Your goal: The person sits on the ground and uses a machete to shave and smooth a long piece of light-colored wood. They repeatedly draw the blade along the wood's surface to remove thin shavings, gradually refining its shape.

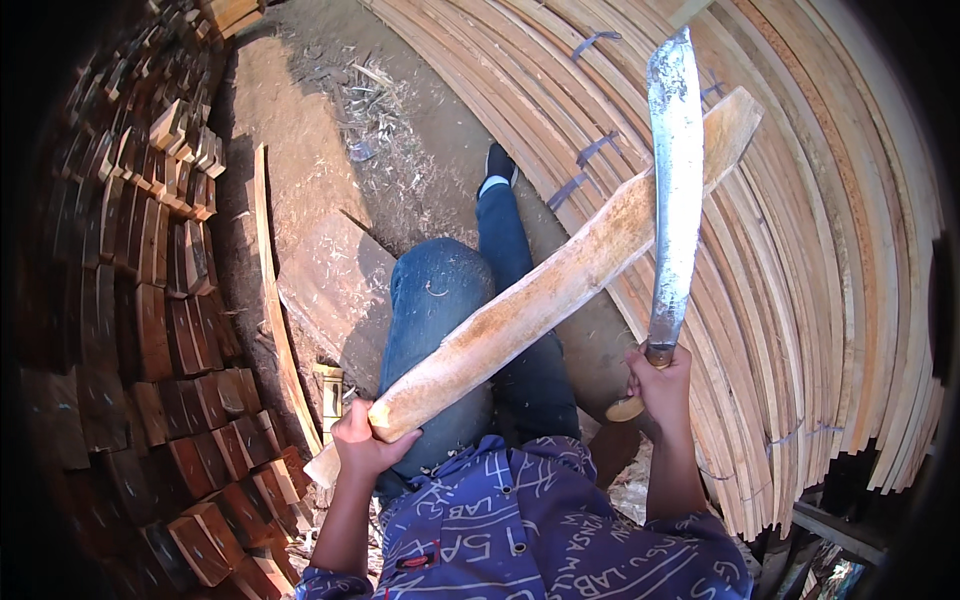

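Along the right side, a broad pile of long wooden strips (820,250), curving with the lens. To the left, stacked wood blocks (190,440), mostly in shadow. Between them, the person's jeans-clad legs (440,300).

Rough wooden slab (540,290) above the lap, long axis diagonal: near end lower left, far end pointing away and right, over the strips in view. Judged stiff, of moderate weight, dry rather than slippery, not fragile; the uneven edge may splinter. Best hold: the near end, well apart from the blade.

Machete (675,190) upright in view, tip pointing away from the body, blade crossing in front of the slab's far part. Contact: cannot tell. Likely stiff and blade-heavy; handle the only sound hold.

Left hand (368,440): fingers bent about the slab's near end, thumb along the lower side; underside grip hidden. Right hand (662,385): fingers curled closed round the machete's handle.
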A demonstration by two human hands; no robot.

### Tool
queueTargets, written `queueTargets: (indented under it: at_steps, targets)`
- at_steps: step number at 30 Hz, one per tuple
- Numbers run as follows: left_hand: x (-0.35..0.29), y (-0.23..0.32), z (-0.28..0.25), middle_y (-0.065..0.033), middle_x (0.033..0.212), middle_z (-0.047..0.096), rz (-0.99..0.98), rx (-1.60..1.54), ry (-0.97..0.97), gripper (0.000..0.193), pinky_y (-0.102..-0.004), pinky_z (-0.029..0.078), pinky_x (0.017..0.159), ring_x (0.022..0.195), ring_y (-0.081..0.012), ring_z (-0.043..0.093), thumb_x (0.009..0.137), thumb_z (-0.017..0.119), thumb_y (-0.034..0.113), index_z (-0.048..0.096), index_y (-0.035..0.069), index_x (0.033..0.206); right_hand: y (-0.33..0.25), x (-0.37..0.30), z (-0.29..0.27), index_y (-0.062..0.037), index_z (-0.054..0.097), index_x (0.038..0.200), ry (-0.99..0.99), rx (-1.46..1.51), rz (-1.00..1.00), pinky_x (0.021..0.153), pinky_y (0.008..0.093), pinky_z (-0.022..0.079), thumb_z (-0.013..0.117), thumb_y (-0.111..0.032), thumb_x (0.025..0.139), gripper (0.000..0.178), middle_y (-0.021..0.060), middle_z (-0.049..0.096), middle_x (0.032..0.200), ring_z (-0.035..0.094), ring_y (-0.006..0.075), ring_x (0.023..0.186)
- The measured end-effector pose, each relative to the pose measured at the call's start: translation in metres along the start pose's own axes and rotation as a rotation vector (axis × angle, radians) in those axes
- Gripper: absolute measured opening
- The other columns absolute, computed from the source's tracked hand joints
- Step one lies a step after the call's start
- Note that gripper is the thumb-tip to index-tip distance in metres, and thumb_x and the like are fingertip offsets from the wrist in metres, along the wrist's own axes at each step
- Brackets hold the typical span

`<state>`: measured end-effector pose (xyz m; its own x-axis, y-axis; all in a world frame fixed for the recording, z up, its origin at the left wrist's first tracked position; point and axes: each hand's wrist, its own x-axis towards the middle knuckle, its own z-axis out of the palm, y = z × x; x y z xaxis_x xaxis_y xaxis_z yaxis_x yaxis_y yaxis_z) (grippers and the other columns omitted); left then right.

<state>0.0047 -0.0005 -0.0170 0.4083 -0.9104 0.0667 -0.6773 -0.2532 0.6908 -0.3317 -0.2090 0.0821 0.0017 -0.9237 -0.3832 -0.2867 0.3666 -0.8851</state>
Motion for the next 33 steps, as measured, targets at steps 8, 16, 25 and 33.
queueTargets:
  at_steps: [8,16,25,33]
  targets:
    - [-0.001,0.009,-0.01,-0.0137,0.069,0.063,-0.038,0.108,-0.018,0.066,-0.0384,0.052,0.059,0.063,-0.0327,0.066,0.051,0.093,0.035,0.05,0.005,0.093,0.018,-0.006,-0.002,-0.0003,0.061,0.078,-0.064,-0.38,-0.037,0.055,0.0276,0.045,0.075,-0.009,0.081,0.016,0.0024,0.063,0.066,0.057,0.0084,0.059]
    - [0.002,0.004,0.0,-0.011,0.065,0.061,0.012,0.002,0.007,0.065,-0.0379,0.051,0.055,0.058,-0.0299,0.064,0.054,0.092,0.044,0.052,0.007,0.088,-0.01,0.008,-0.007,-0.0022,0.056,0.076,-0.062,0.024,-0.018,0.042,0.0247,0.042,0.072,-0.006,0.084,0.018,0.001,0.055,0.059,0.054,0.0085,0.044]
    - [0.002,0.011,-0.008,-0.0118,0.068,0.062,-0.021,0.065,0.0,0.066,-0.0376,0.051,0.057,0.061,-0.0304,0.065,0.052,0.093,0.04,0.051,0.007,0.09,0.013,-0.005,-0.002,-0.0032,0.056,0.075,-0.118,-0.277,0.017,0.041,0.0245,0.041,0.07,-0.002,0.084,0.017,0.0016,0.056,0.059,0.053,0.0083,0.044]
    - [0.001,0.003,0.005,-0.0113,0.068,0.061,-0.012,-0.003,0.006,0.067,-0.0382,0.05,0.056,0.06,-0.0305,0.064,0.053,0.093,0.043,0.05,0.007,0.09,-0.012,0.006,-0.007,-0.0009,0.059,0.077,-0.167,0.014,0.047,0.048,0.0276,0.046,0.069,-0.003,0.086,0.013,0.0051,0.059,0.06,0.056,0.0117,0.049]
